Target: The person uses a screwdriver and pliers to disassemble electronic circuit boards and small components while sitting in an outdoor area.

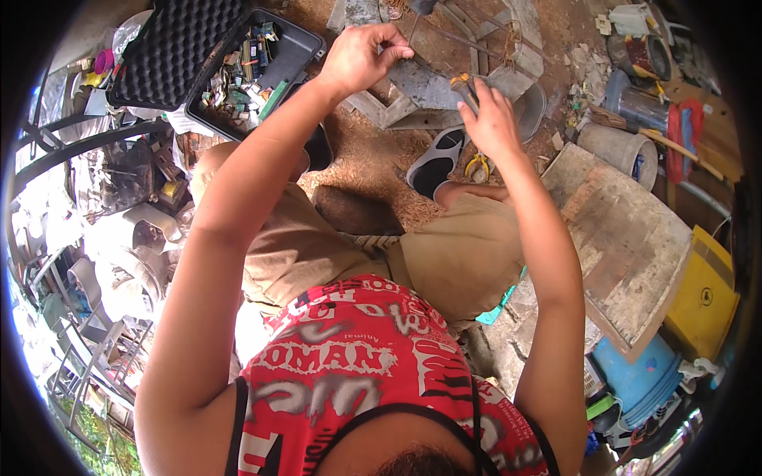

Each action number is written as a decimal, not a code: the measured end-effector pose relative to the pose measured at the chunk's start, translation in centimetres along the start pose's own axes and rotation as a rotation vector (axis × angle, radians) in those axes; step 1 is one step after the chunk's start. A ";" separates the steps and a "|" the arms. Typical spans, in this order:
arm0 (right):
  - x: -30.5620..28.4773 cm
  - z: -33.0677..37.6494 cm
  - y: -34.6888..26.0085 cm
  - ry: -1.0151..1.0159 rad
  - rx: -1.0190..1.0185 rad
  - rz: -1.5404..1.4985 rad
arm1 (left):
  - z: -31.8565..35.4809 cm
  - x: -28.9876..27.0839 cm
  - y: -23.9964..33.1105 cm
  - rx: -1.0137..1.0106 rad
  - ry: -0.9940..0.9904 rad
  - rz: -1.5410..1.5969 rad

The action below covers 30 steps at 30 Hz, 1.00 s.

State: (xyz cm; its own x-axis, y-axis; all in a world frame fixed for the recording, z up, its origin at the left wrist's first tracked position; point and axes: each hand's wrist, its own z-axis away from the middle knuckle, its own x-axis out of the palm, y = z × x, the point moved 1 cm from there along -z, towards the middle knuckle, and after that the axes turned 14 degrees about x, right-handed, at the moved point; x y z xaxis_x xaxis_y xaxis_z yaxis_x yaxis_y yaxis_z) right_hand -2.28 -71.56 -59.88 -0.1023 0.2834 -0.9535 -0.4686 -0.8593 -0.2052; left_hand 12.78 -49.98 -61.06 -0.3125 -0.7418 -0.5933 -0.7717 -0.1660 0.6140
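The left hand (pixel 361 57) pinches a thin metal wire (pixel 414 30) at the far centre, fingers together on it. The right hand (pixel 488 119) is clamped on orange-handled pliers (pixel 463 86) just right of it, above grey concrete blocks (pixel 413 87). This looks like wire-gripping; next calls for steadying the pliers' bite.

left hand (pixel 361 59) pinches wire (pixel 468 40); right hand (pixel 490 119) grips, seemingly, pliers (pixel 463 86)
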 end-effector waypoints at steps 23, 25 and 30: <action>-15.4 -4.0 -10.7 0.027 -0.891 0.726 | -2.0 -4.7 2.6 -0.156 -0.404 0.507; -14.6 -4.3 -8.8 0.214 -0.930 0.394 | -1.9 -5.2 1.9 -0.330 -0.328 0.773; -11.6 -1.3 -6.9 0.271 -0.627 0.047 | -2.3 -5.8 2.0 -0.407 -0.031 0.775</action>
State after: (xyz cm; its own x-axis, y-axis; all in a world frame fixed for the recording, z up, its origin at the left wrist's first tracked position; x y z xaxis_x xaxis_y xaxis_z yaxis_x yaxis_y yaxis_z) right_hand 3.28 -69.44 -47.65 0.1512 0.1933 -0.9694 0.1358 -0.9755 -0.1733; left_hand 14.30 -47.48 -55.20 -0.6868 -0.7246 0.0575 -0.0801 0.1540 0.9848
